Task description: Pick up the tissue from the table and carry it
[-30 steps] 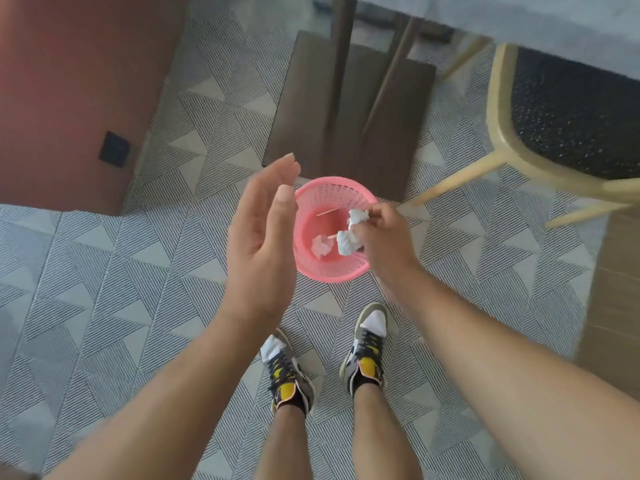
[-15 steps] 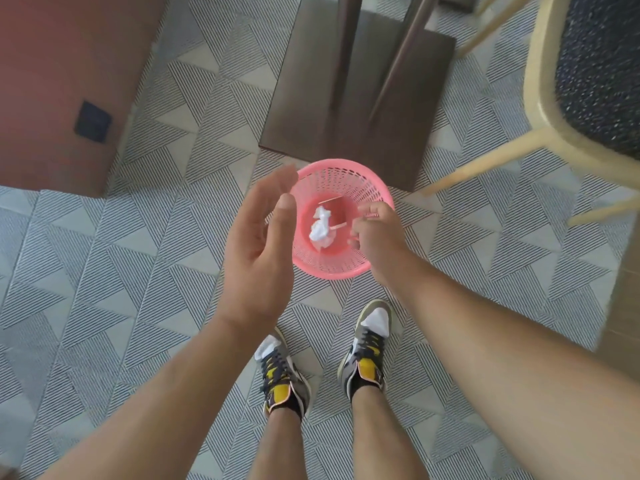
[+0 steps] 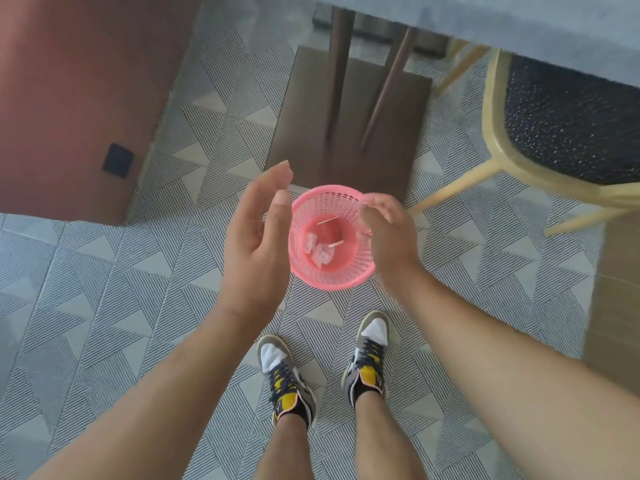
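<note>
Sneakers (image 3: 289, 381) nearest, planted on the patterned floor (image 3: 104, 289). Above them, left hand (image 3: 254, 237) raised with palm turned inward, grip wide, fingers straight and holding nothing. Right hand (image 3: 386, 233) over the near right rim of the pink basket (image 3: 301, 271), fingers loosely bent, grip empty as far as the blur allows. Inside the basket, crumpled paper (image 3: 320, 254) and a thin stick (image 3: 335, 243) on its bottom. Beyond, dark table base (image 3: 311, 116), then the chair (image 3: 554, 133) toward the far right.
</note>
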Demonstrator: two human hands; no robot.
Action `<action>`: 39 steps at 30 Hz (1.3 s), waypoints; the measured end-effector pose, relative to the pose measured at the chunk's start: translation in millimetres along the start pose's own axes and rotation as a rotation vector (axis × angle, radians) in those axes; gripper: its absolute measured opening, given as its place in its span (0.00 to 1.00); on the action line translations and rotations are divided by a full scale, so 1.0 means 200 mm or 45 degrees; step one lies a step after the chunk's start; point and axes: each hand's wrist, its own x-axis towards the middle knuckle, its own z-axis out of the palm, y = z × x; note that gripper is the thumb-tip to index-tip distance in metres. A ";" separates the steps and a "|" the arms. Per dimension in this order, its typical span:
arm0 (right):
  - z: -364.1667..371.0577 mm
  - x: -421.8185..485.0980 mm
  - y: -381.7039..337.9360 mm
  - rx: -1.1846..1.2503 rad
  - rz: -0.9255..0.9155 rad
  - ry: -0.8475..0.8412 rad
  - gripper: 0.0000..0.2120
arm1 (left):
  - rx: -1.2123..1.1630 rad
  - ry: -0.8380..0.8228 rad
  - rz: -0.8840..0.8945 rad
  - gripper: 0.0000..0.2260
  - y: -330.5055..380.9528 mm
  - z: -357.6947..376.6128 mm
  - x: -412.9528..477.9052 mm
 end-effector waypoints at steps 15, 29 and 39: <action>-0.35 -1.02 -1.05 0.371 -0.667 0.159 0.08 | -0.106 -0.150 0.230 0.23 1.06 -0.09 -0.37; -0.55 -1.81 -1.68 0.407 -0.916 0.281 0.10 | -0.191 -0.265 0.465 0.19 1.93 -0.39 -0.64; -0.71 -1.97 -1.78 0.428 -0.976 0.367 0.11 | -0.212 -0.375 0.549 0.17 2.14 -0.36 -0.75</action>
